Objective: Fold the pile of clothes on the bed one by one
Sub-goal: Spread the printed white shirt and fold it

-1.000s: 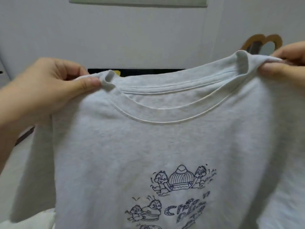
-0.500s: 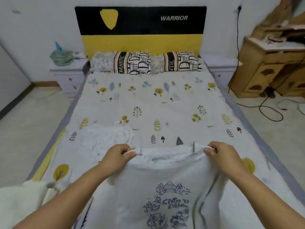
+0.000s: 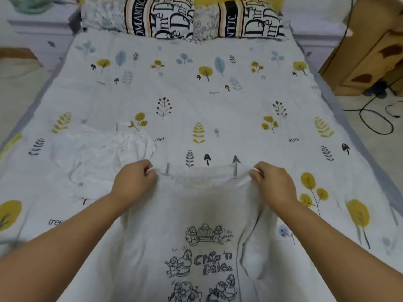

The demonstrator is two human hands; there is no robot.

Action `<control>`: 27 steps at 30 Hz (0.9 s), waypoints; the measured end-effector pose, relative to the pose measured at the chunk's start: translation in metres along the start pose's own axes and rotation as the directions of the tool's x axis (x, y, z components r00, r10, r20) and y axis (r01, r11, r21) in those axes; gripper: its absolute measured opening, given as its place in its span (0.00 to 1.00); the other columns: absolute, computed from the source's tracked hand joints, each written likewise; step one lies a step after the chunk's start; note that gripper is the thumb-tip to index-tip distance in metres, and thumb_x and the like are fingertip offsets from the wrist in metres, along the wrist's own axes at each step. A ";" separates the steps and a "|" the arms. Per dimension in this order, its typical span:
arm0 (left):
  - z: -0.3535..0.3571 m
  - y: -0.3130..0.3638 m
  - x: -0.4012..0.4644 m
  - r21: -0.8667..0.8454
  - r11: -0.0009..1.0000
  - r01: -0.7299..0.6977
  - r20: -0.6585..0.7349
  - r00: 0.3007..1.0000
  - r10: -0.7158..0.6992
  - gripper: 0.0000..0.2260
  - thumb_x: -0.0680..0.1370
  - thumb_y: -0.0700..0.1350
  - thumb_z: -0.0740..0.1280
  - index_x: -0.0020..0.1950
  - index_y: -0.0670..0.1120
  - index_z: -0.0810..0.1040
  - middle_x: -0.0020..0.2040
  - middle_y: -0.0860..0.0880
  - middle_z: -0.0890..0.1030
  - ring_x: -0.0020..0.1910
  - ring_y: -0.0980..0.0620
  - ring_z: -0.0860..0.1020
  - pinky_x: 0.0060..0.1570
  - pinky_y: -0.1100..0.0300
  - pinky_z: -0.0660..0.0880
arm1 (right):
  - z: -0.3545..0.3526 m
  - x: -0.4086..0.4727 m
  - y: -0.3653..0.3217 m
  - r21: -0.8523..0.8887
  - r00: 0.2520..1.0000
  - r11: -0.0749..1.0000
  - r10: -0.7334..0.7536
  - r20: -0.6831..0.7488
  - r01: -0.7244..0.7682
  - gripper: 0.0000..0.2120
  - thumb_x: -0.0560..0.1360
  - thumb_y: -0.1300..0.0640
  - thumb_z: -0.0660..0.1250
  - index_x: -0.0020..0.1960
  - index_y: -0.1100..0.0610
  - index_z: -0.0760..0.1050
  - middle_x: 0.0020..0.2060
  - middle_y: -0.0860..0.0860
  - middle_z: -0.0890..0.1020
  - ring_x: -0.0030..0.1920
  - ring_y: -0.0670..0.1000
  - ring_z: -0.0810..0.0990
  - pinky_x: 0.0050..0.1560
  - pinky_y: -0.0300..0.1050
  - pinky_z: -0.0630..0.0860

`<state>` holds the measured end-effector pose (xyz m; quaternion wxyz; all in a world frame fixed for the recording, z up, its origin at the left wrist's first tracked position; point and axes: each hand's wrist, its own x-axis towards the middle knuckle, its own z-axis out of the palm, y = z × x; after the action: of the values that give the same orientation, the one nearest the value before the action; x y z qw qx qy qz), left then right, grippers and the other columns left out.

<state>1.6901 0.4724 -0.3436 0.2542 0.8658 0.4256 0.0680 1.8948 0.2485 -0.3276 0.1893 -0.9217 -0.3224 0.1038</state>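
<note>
A light grey T-shirt [image 3: 196, 205] with a dark cartoon print and the words "Chip 'n Dale" lies front up on the bed [image 3: 218, 110], its collar pointing toward the pillows. My left hand [image 3: 135, 182] pinches the shirt's left shoulder beside the collar. My right hand [image 3: 272, 182] pinches the right shoulder. The right sleeve is bunched under my right forearm. A white garment [image 3: 98, 153] lies spread flat on the sheet just left of the shirt.
Two lettered pillows [image 3: 202, 16] lie at the head of the bed. A wooden cabinet [image 3: 370, 51] stands on the floor at the right, with black cables [image 3: 375, 118] beside it. A pale nightstand [image 3: 39, 25] stands at the far left.
The shirt was held up in front of the camera a second ago. It has since come down onto the bed, both hands keeping hold of the shoulders, and the view has moved closer.
</note>
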 end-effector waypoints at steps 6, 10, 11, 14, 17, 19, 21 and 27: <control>0.054 -0.022 0.049 -0.079 0.996 0.049 -0.028 0.998 -0.051 0.05 0.76 0.42 0.64 0.45 0.43 0.78 0.36 0.49 0.75 0.41 0.48 0.73 0.39 0.59 0.64 | 0.065 0.057 0.015 -0.074 0.999 0.997 0.009 -0.043 -0.012 0.10 0.79 0.54 0.59 0.50 0.59 0.75 0.44 0.57 0.80 0.42 0.56 0.75 0.39 0.47 0.67; 0.093 -0.061 0.044 0.110 0.975 0.192 0.359 0.907 -0.219 0.12 0.77 0.51 0.63 0.52 0.44 0.73 0.47 0.46 0.75 0.51 0.45 0.74 0.47 0.58 0.65 | 0.116 0.050 0.044 -0.198 0.934 0.934 0.329 0.143 -0.298 0.22 0.77 0.48 0.61 0.66 0.58 0.64 0.60 0.59 0.73 0.61 0.61 0.70 0.58 0.53 0.66; 0.099 -0.071 0.040 0.180 0.965 0.190 0.433 0.866 -0.252 0.13 0.77 0.53 0.63 0.52 0.43 0.73 0.50 0.44 0.76 0.52 0.44 0.74 0.48 0.57 0.66 | 0.125 0.044 0.051 -0.203 0.904 0.910 0.395 0.161 -0.361 0.23 0.76 0.47 0.62 0.66 0.58 0.62 0.61 0.59 0.72 0.62 0.61 0.69 0.59 0.54 0.65; 0.105 -0.092 0.033 0.276 0.954 0.116 0.387 0.895 -0.220 0.08 0.75 0.48 0.66 0.47 0.44 0.74 0.47 0.44 0.78 0.51 0.42 0.76 0.44 0.57 0.66 | 0.140 0.027 0.075 -0.237 0.875 0.889 0.440 0.201 -0.392 0.21 0.75 0.49 0.65 0.60 0.61 0.65 0.59 0.60 0.72 0.60 0.62 0.70 0.55 0.53 0.67; 0.103 -0.095 0.035 0.256 0.966 0.036 0.164 0.983 -0.080 0.06 0.74 0.40 0.65 0.39 0.44 0.70 0.40 0.39 0.78 0.46 0.37 0.77 0.38 0.56 0.64 | 0.140 0.028 0.091 -0.217 0.922 0.937 0.321 0.217 -0.275 0.04 0.76 0.61 0.60 0.48 0.60 0.64 0.52 0.65 0.76 0.52 0.63 0.75 0.44 0.48 0.65; 0.100 -0.093 0.044 0.273 0.962 0.019 0.025 0.999 -0.027 0.05 0.74 0.38 0.64 0.38 0.41 0.70 0.41 0.35 0.78 0.43 0.34 0.77 0.37 0.53 0.66 | 0.131 0.040 0.096 -0.193 0.963 0.952 0.257 0.083 -0.237 0.03 0.76 0.65 0.56 0.45 0.60 0.62 0.48 0.66 0.77 0.48 0.64 0.76 0.42 0.47 0.64; 0.098 -0.089 0.053 0.298 0.953 0.052 -0.048 0.998 -0.039 0.03 0.74 0.37 0.63 0.40 0.39 0.73 0.42 0.33 0.78 0.43 0.34 0.76 0.39 0.50 0.69 | 0.120 0.054 0.102 -0.181 0.975 0.959 0.224 0.000 -0.220 0.02 0.77 0.66 0.55 0.48 0.62 0.65 0.47 0.66 0.76 0.48 0.64 0.76 0.41 0.47 0.64; 0.128 -0.055 0.025 0.418 0.905 -0.074 -0.047 0.994 0.103 0.14 0.75 0.40 0.62 0.60 0.38 0.72 0.57 0.35 0.72 0.55 0.36 0.72 0.48 0.45 0.68 | 0.119 0.041 0.101 -0.168 0.869 0.864 0.490 0.067 -0.474 0.31 0.75 0.42 0.63 0.69 0.61 0.60 0.64 0.64 0.68 0.63 0.66 0.67 0.60 0.60 0.66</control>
<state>1.7102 0.4710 -0.4838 0.0460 0.9155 0.3992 0.0168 1.9453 0.2349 -0.4805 0.0716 -0.9773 -0.0982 0.1735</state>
